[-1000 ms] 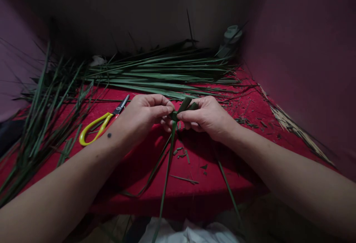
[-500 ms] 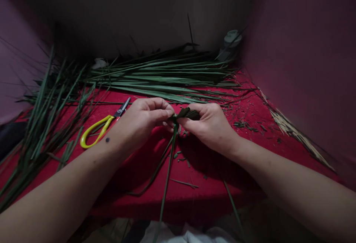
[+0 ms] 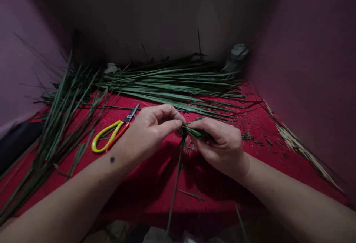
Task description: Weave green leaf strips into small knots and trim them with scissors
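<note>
the left hand point(image 3: 162, 122) and right hand point(image 3: 222, 143) pinch a folded dark-green piece of flat leaf strips point(image 3: 195, 133) above the red cloth-covered surface point(image 3: 155, 202), between near and far edges; probably light, springy, splittable, best held at its fold.

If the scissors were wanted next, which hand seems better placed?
Probably the left hand: the scissors lie beside its wrist, while the right hand is farther away. Both hold the green leaf piece, though, so the left would likely have to let go first.

Pale container point(image 3: 239, 52) at back, tan sticks point(image 3: 291, 138) right
</note>
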Tool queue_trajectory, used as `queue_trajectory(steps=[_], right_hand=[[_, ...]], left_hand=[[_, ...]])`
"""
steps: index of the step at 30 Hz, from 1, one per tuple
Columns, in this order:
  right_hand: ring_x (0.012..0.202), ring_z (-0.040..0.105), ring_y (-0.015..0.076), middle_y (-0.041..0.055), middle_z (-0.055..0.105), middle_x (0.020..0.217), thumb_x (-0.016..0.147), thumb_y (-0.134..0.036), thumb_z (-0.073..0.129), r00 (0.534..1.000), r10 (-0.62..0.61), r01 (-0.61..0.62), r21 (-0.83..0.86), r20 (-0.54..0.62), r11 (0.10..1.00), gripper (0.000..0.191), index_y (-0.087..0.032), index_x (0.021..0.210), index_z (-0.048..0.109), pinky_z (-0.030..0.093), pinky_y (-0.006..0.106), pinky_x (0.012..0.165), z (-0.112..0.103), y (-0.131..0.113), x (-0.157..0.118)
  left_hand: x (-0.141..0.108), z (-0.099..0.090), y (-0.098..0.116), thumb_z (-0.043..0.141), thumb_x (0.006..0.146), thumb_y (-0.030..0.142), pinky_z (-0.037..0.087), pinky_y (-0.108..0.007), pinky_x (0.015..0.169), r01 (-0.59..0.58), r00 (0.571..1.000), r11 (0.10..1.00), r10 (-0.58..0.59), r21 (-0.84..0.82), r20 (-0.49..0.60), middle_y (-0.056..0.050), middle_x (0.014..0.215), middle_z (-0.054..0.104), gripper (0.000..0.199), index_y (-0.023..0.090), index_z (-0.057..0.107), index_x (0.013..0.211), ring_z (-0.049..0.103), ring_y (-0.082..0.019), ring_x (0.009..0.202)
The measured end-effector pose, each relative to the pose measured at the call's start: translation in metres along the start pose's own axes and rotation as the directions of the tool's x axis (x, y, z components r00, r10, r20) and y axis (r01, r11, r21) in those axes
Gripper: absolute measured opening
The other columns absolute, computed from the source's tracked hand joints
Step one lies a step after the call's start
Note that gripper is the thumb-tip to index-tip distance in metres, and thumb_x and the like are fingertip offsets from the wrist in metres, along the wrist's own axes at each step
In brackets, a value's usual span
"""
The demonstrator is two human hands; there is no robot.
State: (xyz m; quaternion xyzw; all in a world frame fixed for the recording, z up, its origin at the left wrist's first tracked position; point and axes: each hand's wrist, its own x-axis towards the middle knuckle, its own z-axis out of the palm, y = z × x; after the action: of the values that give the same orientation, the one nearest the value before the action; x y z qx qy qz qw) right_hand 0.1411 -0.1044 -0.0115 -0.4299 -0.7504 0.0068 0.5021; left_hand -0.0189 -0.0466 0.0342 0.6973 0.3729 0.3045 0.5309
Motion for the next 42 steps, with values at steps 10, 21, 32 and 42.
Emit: queue_trajectory(steps=[10,21,32,42], right_hand=[[0.058,0.06,0.014,0.0063,0.065,0.066,0.077,-0.007,0.054,0.993,-0.117,0.117,-0.111,0.008,0.987,0.01,-0.013,0.079,0.062,0.046,0.024,0.054,-0.003,-0.002,0.003],[0.067,0.063,0.0098,0.002,0.069,0.077,0.074,-0.004,0.06,0.991,0.129,-0.124,0.174,-0.021,0.977,0.019,-0.014,0.089,0.064,0.048,0.019,0.064,0.003,-0.002,0.0],[0.039,0.041,0.0035,-0.0045,0.055,0.05,0.072,-0.019,0.066,0.663,0.66,-0.728,0.509,0.353,0.46,0.006,-0.014,0.071,0.064,0.031,0.016,0.038,0.002,-0.003,0.014],[0.037,0.037,0.0034,-0.0053,0.049,0.045,0.067,-0.03,0.072,0.591,0.675,-0.764,0.576,0.442,0.291,0.02,-0.014,0.065,0.06,0.023,0.017,0.034,0.004,0.006,0.012]], left_hand=[[-0.003,-0.004,0.001,0.06,0.076,0.015,0.048,-0.025,0.07,-0.038,0.999,0.999,0.038,-0.024,0.028,0.0,0.074,0.066,0.006,0.014,0.065,0.076,0.061,-0.013,0.072],[0.0,-0.005,0.0,0.057,0.08,0.02,0.048,-0.025,0.068,-0.035,0.994,0.999,0.031,0.04,0.103,-0.001,0.073,0.065,0.011,0.013,0.065,0.08,0.06,-0.013,0.071],[0.004,-0.011,0.001,0.058,0.078,0.013,0.047,-0.021,0.07,-0.144,0.984,0.969,0.118,0.202,0.136,0.0,0.078,0.068,0.013,0.015,0.07,0.08,0.061,-0.011,0.074],[0.01,-0.003,-0.01,0.065,0.074,0.03,0.049,-0.027,0.068,-0.008,1.0,0.993,0.007,0.118,0.01,-0.002,0.08,0.066,0.032,0.014,0.057,0.102,0.062,-0.015,0.074]])
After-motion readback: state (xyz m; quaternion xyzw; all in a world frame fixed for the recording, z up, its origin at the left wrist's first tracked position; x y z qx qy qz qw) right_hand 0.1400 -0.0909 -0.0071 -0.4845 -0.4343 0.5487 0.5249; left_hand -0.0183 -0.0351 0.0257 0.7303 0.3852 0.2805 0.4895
